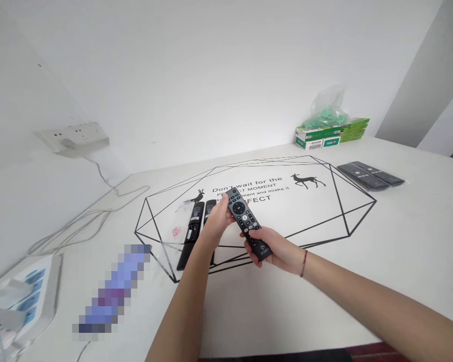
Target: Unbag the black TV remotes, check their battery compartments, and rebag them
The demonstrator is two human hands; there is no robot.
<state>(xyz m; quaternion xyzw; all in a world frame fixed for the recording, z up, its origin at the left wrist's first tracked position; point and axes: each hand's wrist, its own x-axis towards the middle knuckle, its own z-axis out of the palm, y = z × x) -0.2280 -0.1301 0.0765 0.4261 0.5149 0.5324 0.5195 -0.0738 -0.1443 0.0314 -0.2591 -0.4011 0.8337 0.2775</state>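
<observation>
A dark grey remote control (245,217) is held face up over the printed mat (309,211), tilted with its top toward the upper left. My left hand (218,217) grips its upper left edge. Around its lower end wraps my right hand (269,244), the thumb resting on the buttons. Beside my left forearm, a black remote (197,213) lies back up on the mat with its battery area visible. Another black remote (210,205) lies next to it, largely hidden by my left hand and forearm.
Wrapped remotes (366,176) lie at the right. Green and white boxes (317,134) with a plastic bag (326,113) stand against the wall. At the left are a power strip (47,296), cables (94,221) and a pixelated blue object (117,286). A wall socket (79,138) holds a plug.
</observation>
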